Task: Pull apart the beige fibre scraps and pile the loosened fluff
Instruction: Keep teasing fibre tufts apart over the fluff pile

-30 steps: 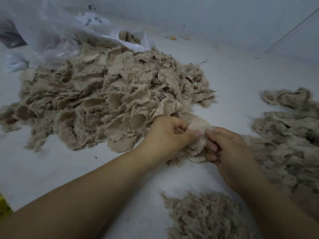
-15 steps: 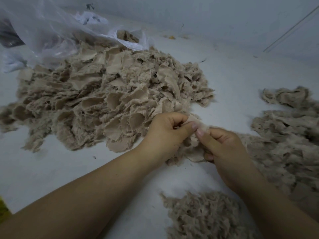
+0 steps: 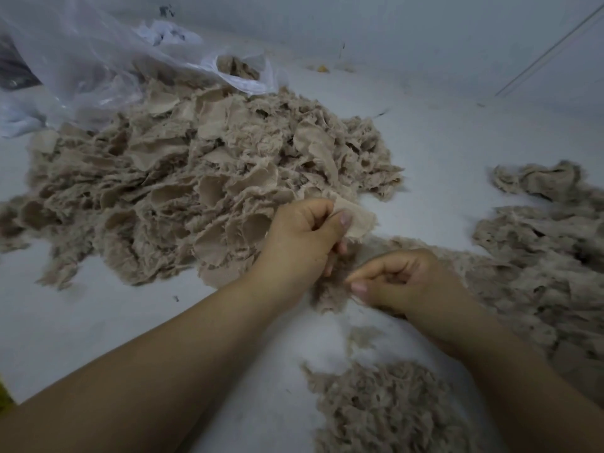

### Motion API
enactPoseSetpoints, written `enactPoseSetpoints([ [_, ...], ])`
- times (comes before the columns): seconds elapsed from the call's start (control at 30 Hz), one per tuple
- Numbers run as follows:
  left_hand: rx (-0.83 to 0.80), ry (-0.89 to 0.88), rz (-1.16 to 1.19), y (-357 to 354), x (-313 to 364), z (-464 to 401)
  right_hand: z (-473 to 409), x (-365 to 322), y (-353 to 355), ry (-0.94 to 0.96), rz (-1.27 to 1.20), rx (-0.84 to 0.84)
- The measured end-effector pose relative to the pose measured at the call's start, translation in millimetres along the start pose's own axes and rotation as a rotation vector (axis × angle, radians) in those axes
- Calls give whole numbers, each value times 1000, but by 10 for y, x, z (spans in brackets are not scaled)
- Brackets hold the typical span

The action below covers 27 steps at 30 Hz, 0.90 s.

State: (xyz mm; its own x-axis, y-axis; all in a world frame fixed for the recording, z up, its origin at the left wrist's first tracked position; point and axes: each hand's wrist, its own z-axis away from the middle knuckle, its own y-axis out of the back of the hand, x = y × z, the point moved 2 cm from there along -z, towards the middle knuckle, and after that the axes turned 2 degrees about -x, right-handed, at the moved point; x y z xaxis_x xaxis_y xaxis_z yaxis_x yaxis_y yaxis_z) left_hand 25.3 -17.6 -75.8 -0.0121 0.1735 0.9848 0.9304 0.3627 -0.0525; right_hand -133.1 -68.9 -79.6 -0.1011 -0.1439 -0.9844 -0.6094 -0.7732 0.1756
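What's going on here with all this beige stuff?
A person is tearing fabric scraps into fluff by hand. The left hand pinches a beige scrap, while the right hand pinches fibres beside it. A big heap of scraps lies ahead; loosened fluff is piled nearer.

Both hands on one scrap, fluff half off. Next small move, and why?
Probably keep drawing the right hand away: it pinches fluff trailing from the backing piece that the left hand grips, so they look joined. Then drop it on the near fluff pile.
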Motion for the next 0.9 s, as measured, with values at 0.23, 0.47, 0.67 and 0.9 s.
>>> enactPoseSetpoints([
  [0.23, 342, -390, -863, 436, 176, -166, -13, 38, -7, -39, -26, 183],
  [0.47, 209, -290, -1510, 408, 250, -146, -17, 69, -13, -68, -64, 207],
  [0.67, -30, -467, -1406, -23, 260, 157, -46, 104, 11, -79, -114, 256],
  [0.9, -126, -166, -924, 27, 59, 49, -70, 122, 22, -102, -94, 338],
])
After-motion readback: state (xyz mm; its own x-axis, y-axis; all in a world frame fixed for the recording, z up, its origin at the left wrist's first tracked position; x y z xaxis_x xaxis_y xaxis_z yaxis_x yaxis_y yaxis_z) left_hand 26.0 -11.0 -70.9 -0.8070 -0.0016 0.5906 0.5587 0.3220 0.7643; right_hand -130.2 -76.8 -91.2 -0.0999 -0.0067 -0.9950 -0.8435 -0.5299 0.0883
